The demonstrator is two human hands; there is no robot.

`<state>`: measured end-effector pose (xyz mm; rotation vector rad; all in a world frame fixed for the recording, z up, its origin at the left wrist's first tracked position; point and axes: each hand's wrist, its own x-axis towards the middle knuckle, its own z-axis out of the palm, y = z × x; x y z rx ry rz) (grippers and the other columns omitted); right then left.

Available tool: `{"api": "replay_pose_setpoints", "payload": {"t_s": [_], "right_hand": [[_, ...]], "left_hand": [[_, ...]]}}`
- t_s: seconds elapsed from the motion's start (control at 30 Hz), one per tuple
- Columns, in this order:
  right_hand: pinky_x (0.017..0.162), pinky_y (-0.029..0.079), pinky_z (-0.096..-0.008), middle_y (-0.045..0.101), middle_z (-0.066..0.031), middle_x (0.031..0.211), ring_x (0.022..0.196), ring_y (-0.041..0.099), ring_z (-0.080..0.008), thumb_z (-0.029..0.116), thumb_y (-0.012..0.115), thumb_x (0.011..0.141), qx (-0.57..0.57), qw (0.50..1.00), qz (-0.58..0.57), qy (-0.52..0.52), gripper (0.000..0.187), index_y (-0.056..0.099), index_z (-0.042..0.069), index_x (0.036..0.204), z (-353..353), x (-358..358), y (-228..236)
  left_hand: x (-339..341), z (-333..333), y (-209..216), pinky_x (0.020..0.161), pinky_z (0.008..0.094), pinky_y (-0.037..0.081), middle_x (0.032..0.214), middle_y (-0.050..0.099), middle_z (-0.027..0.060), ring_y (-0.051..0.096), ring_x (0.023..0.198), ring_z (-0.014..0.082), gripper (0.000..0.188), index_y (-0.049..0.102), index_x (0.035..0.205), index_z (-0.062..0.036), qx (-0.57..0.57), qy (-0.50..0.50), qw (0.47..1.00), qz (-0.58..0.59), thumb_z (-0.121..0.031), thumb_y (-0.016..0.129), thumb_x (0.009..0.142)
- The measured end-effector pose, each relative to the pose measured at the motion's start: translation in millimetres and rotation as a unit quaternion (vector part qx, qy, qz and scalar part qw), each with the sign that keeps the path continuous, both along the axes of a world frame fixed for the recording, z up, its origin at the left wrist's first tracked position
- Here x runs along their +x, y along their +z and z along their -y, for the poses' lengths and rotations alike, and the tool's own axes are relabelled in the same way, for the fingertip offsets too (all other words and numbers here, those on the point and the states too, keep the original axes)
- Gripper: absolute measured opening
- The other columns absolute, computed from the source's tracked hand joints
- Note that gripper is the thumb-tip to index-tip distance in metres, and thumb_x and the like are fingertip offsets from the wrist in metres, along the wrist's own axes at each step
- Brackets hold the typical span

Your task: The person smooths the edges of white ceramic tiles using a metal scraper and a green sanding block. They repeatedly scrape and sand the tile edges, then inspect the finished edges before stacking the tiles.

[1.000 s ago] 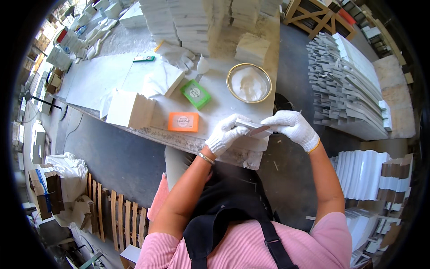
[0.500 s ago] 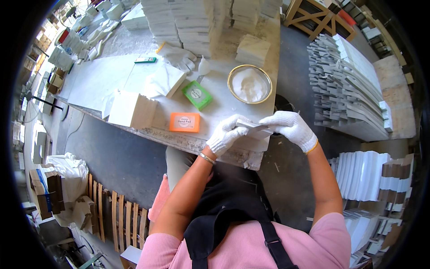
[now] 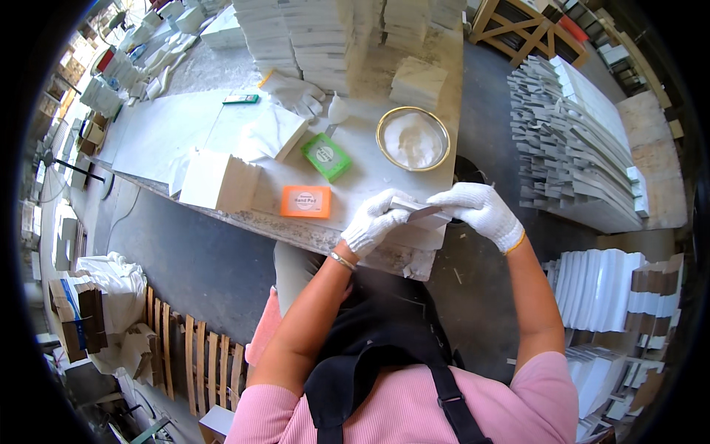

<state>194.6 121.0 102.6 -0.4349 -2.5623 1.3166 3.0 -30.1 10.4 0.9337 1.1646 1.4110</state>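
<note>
Worktable [image 3: 362,174] holds a labelled orange block [image 3: 305,202]; left hand [image 3: 375,220] and right hand [image 3: 477,210] grip a pale piece [image 3: 404,204].

The gloved left hand [image 3: 373,222] points to the right, its thumb below the bent fingers [image 3: 386,198] in a pinching grip. Facing it is the gloved right hand [image 3: 482,211], back uppermost, with fingers reaching left toward the left fingertips — near, but apart. Whether the right fingers press or merely rest is too small to tell. The left wrist [image 3: 344,254] lies below and left of its fingers, with the left forearm [image 3: 310,300] slanting down from there. The right wrist [image 3: 516,243] lies below and right of its fingers — the right forearm [image 3: 538,296] drops more steeply, elbow bent.
</note>
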Motion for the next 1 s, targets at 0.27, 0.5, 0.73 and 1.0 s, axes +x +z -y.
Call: {"api": "replay_pose_setpoints", "payload": {"t_s": [0.27,0.5,0.73,1.0], "right_hand": [[0.079,0.053,-0.0300,0.073,-0.0095,0.095,0.086,0.068,-0.0201,-0.001,0.071,0.082,-0.005,0.999,0.011,-0.049,0.031,0.076,0.006,0.111,-0.9,-9.6,-2.7],[0.076,0.052,-0.0312,0.073,-0.0093,0.091,0.080,0.067,-0.0207,-0.002,0.070,0.081,-0.012,1.000,0.008,-0.011,0.031,0.076,0.006,0.111,-3.8,7.4,-1.9],[0.079,0.053,-0.0313,0.074,-0.0099,0.095,0.086,0.069,-0.0198,-0.003,0.070,0.083,-0.035,0.998,-0.035,-0.035,0.029,0.075,0.004,0.111,3.3,11.7,-6.2],[0.077,0.053,-0.0297,0.073,-0.0090,0.091,0.082,0.068,-0.0172,-0.005,0.069,0.081,-0.080,0.995,0.040,-0.040,0.034,0.075,0.004,0.113,-5.1,23.8,2.5]], "left_hand": [[1.6,-1.3,-0.5,0.090,0.0277,0.048,0.104,0.068,0.0013,0.058,0.098,0.0094,0.026,0.067,0.115,-0.0036,0.004,0.010,1.000,0.015,-0.017,0.068,0.092],[-1.8,-3.0,-11.1,0.093,0.0283,0.048,0.107,0.068,0.0009,0.059,0.099,0.0101,0.027,0.067,0.117,-0.0036,0.001,-0.006,1.000,-0.027,-0.016,0.067,0.092],[-1.8,-2.0,-8.6,0.093,0.0283,0.048,0.108,0.068,0.0012,0.059,0.101,0.0100,0.029,0.066,0.118,-0.0032,-0.001,-0.004,1.000,0.018,-0.020,0.068,0.093],[-2.6,-3.4,-8.2,0.090,0.0290,0.048,0.106,0.068,0.0013,0.058,0.098,0.0094,0.028,0.066,0.116,-0.0033,0.000,-0.001,0.999,-0.033,-0.020,0.068,0.093]]}}
